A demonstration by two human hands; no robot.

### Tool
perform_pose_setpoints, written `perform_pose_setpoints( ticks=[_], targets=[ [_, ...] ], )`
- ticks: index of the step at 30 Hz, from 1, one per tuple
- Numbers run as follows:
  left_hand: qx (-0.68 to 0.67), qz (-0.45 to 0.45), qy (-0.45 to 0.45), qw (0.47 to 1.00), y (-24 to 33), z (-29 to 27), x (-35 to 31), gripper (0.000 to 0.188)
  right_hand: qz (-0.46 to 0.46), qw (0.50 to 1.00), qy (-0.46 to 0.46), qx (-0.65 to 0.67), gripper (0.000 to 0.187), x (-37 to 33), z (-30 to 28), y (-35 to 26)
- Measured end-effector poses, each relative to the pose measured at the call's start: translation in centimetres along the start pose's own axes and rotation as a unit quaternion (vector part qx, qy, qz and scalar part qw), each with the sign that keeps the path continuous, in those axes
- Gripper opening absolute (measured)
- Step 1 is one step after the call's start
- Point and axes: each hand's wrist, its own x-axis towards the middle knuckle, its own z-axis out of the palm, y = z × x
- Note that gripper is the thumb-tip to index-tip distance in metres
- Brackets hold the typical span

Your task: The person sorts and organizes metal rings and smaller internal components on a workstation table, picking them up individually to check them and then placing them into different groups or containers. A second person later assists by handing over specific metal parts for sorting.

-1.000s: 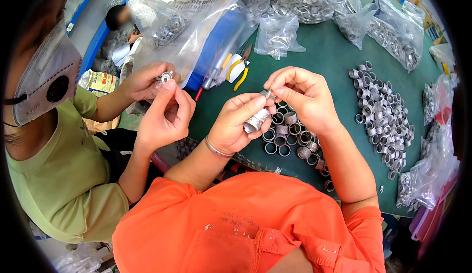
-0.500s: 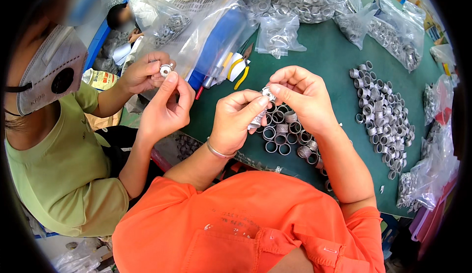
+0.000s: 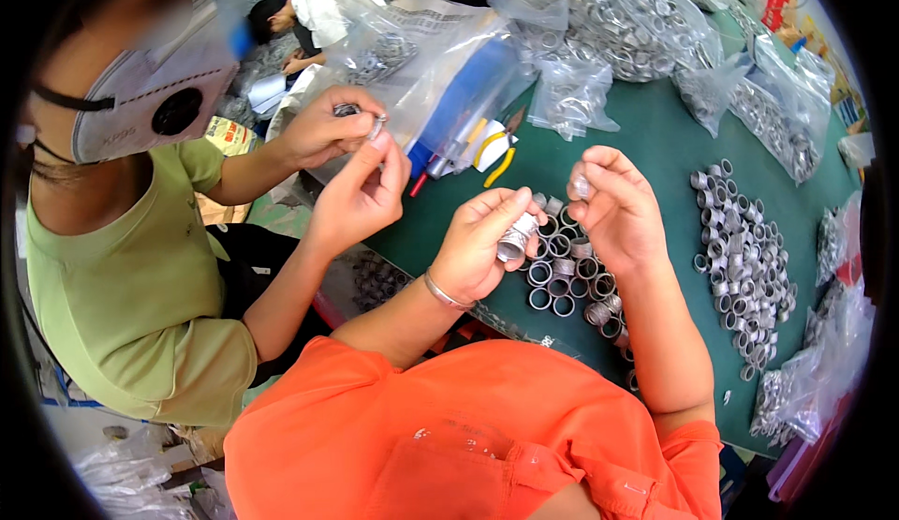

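Note:
My left hand (image 3: 475,247) is closed around a short grey metal sleeve (image 3: 516,237), its open end tilted down toward me. To the right and apart from it, my raised right hand (image 3: 620,209) pinches a small silvery piece (image 3: 582,186); its exact kind is partly hidden by the fingers. Below and between my hands lies a cluster of grey metal rings (image 3: 559,286) on the green table (image 3: 646,146). At my left, a co-worker's hands (image 3: 361,174) hold a small metal ring part (image 3: 377,127).
A larger group of rings (image 3: 740,267) spreads over the table at the right. Plastic bags of metal parts (image 3: 637,19) line the back and right edge. Yellow-handled pliers (image 3: 501,166) and a red pen (image 3: 420,184) lie beyond my left hand. Another person (image 3: 323,14) bends over behind.
My hands have moved apart: the right one has drawn away from the sleeve with a small piece in its fingers. My left hand has tilted the sleeve. The whole view has shifted slightly.

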Motion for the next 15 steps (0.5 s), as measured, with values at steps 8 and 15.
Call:
perform_pose_setpoints(
  ticks=[8, 15],
  targets=[
    [-0.027, -0.017, 0.011, 0.999, -0.3, -0.9, -0.1, 0.018, 0.066, 0.980, -0.045, -0.185, 0.016, 0.9, 3.4, 0.8],
    [-0.031, 0.014, 0.038, 0.999, 0.3, -1.6, -0.4, 0.018, 0.042, 0.950, -0.070, -0.302, 0.020, 2.8, 7.6, 2.3]
  ],
)
